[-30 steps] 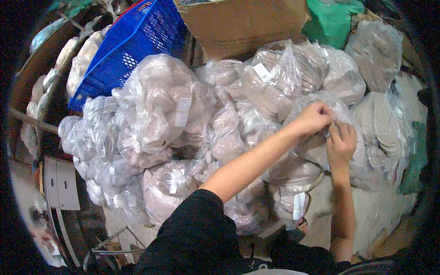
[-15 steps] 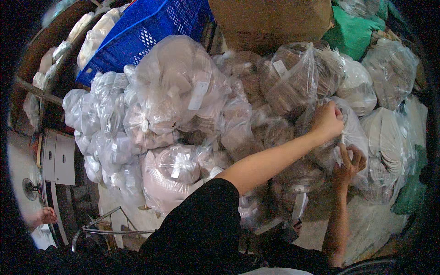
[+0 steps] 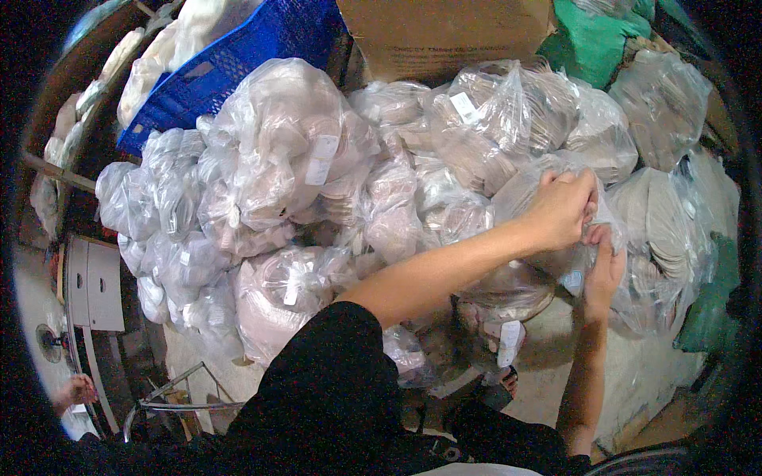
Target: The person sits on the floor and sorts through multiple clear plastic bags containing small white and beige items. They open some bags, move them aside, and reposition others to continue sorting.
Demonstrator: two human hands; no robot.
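My left hand (image 3: 562, 209) is closed on the gathered plastic of a clear bag (image 3: 516, 193), its arm reaching across from the lower left. Just below it, my right hand (image 3: 605, 270) pinches the same plastic, fingertips close to the left hand. The bag sits on the pile, and its contents are partly hidden behind my hands. To the right stands another clear bag (image 3: 655, 226) full of stacked beige, curved pieces. Behind my hands lies a bag of similar stacked pieces (image 3: 508, 111) with a white label. What exactly the pieces are is hard to tell through the plastic.
More filled bags (image 3: 278, 151) heap up to the left. Behind them are a blue perforated crate (image 3: 230, 71), a cardboard box (image 3: 444, 40) and a green sack (image 3: 587, 44). At the left are a metal frame (image 3: 186, 404), a white cabinet (image 3: 97, 282) and another person's hand (image 3: 78, 390).
My right hand has risen toward the left one, and its fingers have closed on the plastic. My left hand keeps its grip. The whole view has shifted slightly.
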